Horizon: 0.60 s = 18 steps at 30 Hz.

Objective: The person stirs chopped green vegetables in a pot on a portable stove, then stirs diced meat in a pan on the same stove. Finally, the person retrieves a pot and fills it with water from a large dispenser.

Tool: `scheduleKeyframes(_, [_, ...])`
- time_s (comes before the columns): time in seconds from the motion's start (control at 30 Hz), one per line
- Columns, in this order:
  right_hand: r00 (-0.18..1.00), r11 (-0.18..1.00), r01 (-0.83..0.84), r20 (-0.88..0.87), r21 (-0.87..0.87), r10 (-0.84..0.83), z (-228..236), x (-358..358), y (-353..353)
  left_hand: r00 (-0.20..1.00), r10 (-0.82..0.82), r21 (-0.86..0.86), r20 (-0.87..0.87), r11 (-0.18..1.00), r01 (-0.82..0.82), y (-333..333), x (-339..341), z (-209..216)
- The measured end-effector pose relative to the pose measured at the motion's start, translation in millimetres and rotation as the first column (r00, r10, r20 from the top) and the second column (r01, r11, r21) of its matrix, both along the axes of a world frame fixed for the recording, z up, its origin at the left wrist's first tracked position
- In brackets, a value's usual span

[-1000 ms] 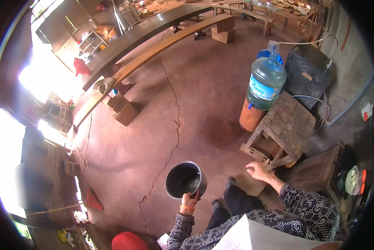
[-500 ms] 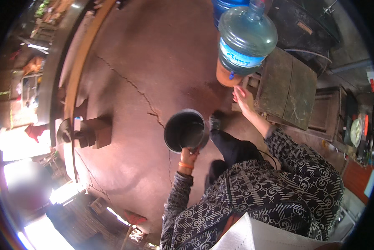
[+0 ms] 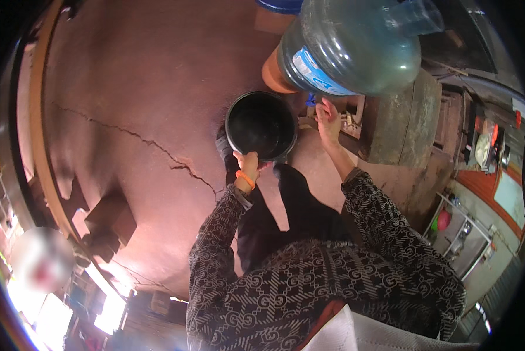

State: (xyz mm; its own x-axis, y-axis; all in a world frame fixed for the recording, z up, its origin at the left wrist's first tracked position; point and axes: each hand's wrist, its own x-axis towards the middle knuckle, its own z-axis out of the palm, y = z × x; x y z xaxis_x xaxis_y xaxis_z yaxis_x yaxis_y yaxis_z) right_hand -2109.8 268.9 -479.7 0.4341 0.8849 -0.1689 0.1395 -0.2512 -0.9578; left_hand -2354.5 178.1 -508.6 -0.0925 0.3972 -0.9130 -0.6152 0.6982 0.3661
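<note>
My left hand (image 3: 248, 166) is closed on the near rim of a deep, round black pot (image 3: 233, 130), its mouth turned up toward me. The inside of the pot is dark, and I cannot tell what is in it. Just beyond it leans a big clear-blue water jug (image 3: 362, 50) on an orange-brown base (image 3: 276, 75). A small blue tap (image 3: 310, 100) shows low on the jug, to the upper right of the pot. Beside that tap is my right hand (image 3: 329, 121), raised with its fingers partly bent and apart, holding nothing I can see.
To the right of the jug stands a worn wooden cabinet (image 3: 400, 123). A blue-lidded container (image 3: 279, 6) is at the far edge. A dark wooden block (image 3: 111, 219) sits at the left by a long beam (image 3: 47, 123). The reddish floor has a long crack (image 3: 151, 143).
The pot in my left hand has moved away from me, closer to the jug's tap. My view has shifted nearer to the jug, and my right hand stays by the tap.
</note>
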Motion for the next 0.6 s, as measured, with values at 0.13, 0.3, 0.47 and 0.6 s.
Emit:
scheduleKeyframes(0.13, [0.956, 0.974, -0.227, 0.187, -0.01, 0.225, -14.1, 1.9, 11.9, 0.973, -0.204, -0.068, 0.107, 0.975, 0.212, 27.2, 23.7, -22.2])
scheduleKeyframes(0.3, [0.948, 0.978, -0.206, 0.243, -0.019, 0.204, -14.2, -3.3, 15.4, 0.954, -0.232, -0.102, 0.188, 0.962, 0.254, 23.7, 55.4, -31.4])
scheduleKeyframes(0.47, [0.955, 0.965, -0.262, 0.146, 0.012, 0.258, -17.6, 5.2, 27.6, 0.933, -0.294, 0.002, 0.21, 0.954, 0.3, 23.0, 62.5, -50.0])
scheduleKeyframes(0.6, [0.946, 0.951, -0.306, 0.1, -0.04, 0.308, -22.3, 13.5, 35.5, 0.943, -0.28, -0.017, 0.178, 0.958, 0.288, 26.4, 70.8, -58.2])
